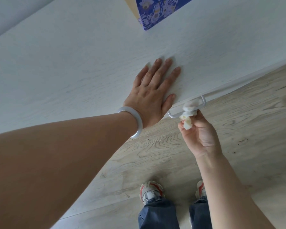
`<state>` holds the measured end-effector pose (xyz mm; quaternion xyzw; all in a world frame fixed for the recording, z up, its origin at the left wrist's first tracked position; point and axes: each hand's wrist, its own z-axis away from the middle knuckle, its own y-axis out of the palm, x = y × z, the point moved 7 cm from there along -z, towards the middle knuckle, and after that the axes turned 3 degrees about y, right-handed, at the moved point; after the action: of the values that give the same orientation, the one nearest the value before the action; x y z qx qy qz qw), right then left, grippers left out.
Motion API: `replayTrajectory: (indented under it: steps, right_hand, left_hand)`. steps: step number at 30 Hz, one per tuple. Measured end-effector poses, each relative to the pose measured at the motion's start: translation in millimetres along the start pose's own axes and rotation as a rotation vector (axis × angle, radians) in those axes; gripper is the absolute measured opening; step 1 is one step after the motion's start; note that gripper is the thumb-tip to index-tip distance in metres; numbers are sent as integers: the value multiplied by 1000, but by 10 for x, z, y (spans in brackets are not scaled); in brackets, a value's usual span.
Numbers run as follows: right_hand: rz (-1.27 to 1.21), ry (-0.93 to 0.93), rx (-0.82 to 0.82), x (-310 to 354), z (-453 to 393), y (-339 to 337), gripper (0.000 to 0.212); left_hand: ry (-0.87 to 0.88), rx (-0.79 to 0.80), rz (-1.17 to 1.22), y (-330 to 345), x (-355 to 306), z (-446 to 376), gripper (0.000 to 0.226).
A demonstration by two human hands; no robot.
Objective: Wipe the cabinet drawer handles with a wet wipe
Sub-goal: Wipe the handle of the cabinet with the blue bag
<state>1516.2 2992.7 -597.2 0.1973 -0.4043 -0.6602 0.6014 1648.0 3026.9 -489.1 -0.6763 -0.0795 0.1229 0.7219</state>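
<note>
Left hand (153,90) is lying flat on the cabinet top (73,71), fingers spread and relaxed, holding nothing. Right hand (200,131) is pinching a bunched-up wipe (189,111) that's wrapping around the handle (186,107) bar, just under the top's front edge, above the floor (155,154).

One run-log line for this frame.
left hand flat on white cabinet top | right hand wraps white wet wipe around white metal drawer handle
</note>
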Motion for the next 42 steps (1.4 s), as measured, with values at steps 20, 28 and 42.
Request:
replayTrajectory:
  steps: [20,28,42]
  right_hand:
    - [181,-171,-233,-341,53,96,45]
    - [189,-39,-125,-72,28,-32,36]
    - [112,18,-41,199,167,3,21]
  left_hand:
    - [6,-1,-2,-18,-10,-5,61]
    - [-1,7,-4,-8,-1,-7,61]
    - [0,4,1,1,9,-1,61]
